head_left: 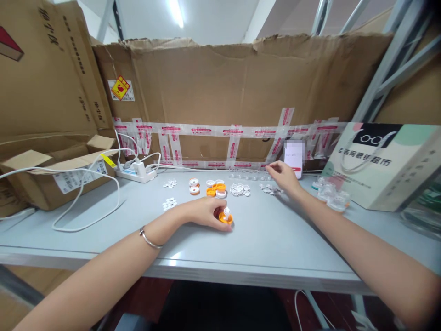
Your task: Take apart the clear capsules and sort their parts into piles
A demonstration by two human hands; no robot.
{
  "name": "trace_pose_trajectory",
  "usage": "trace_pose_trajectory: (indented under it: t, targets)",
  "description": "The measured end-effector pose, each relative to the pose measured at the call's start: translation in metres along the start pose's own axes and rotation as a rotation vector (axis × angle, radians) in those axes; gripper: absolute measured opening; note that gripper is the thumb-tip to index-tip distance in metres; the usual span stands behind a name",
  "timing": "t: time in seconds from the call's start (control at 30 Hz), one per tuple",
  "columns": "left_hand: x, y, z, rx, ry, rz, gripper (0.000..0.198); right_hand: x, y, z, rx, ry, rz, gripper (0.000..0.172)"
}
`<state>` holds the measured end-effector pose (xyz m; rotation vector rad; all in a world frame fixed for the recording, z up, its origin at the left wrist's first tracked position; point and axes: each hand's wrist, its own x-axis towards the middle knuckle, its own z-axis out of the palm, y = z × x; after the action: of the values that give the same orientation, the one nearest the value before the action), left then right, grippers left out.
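My left hand [210,212] grips an orange round cap [225,219] low over the front of the table, fingers wrapped round its rim. A small white plastic piece [226,212] stands upright inside that cap. My right hand [283,177] reaches to the back, thumb and forefinger pinched together at the right end of a row of clear plastic cups [248,174]; what the fingertips hold, if anything, is too small to make out. Below that hand lies a group of small clear parts [270,189]. White ring-like pieces [240,189] lie to its left.
Orange and white caps [216,187] are stacked mid-table, with white-topped caps [194,186] and small white discs [169,203] further left. A phone [293,158] leans at the back. Clear assembled pieces [332,195] sit beside a paper bag [382,165]. A power strip [136,172] trails cables.
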<state>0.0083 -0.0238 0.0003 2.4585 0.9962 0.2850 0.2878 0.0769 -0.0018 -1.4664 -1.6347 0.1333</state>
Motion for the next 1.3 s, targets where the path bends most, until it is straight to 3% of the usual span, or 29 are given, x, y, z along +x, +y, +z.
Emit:
trace_pose_trajectory:
  t: [0.07, 0.17, 0.27, 0.33, 0.57, 0.93, 1.1, 1.2, 1.3]
  targets:
    - [0.001, -0.001, 0.001, -0.004, 0.008, 0.0, 0.043, -0.023, -0.035, 0.004, 0.146, -0.154, -0.212, 0.023]
    - [0.002, -0.004, 0.002, -0.011, 0.01, 0.002, 0.041, -0.062, -0.077, 0.011, 0.122, -0.459, -0.501, 0.028]
    - [0.003, -0.005, 0.003, -0.038, 0.002, 0.059, 0.035, -0.088, -0.095, 0.018, 0.007, -0.661, -0.73, 0.031]
    - [0.003, -0.004, 0.003, -0.054, 0.004, 0.08, 0.031, -0.095, -0.095, 0.022, -0.025, -0.712, -0.77, 0.028]
    - [0.002, 0.001, 0.004, -0.009, 0.014, 0.057, 0.036, -0.096, -0.088, 0.028, -0.067, -0.711, -0.737, 0.017]
    - [0.001, 0.0, 0.004, 0.1, 0.046, 0.074, 0.025, -0.097, -0.087, 0.031, -0.156, -0.519, -0.862, 0.024]
    - [0.001, 0.0, 0.004, 0.115, 0.044, 0.113, 0.029, -0.096, -0.094, 0.027, -0.058, -0.367, -0.771, 0.023]
    - [0.001, -0.002, 0.005, 0.127, 0.065, 0.117, 0.03, -0.095, -0.095, 0.025, -0.02, -0.432, -0.762, 0.023]
    - [0.001, -0.002, 0.004, 0.161, 0.074, 0.07, 0.04, -0.092, -0.093, 0.023, 0.11, -0.429, -0.607, 0.025]
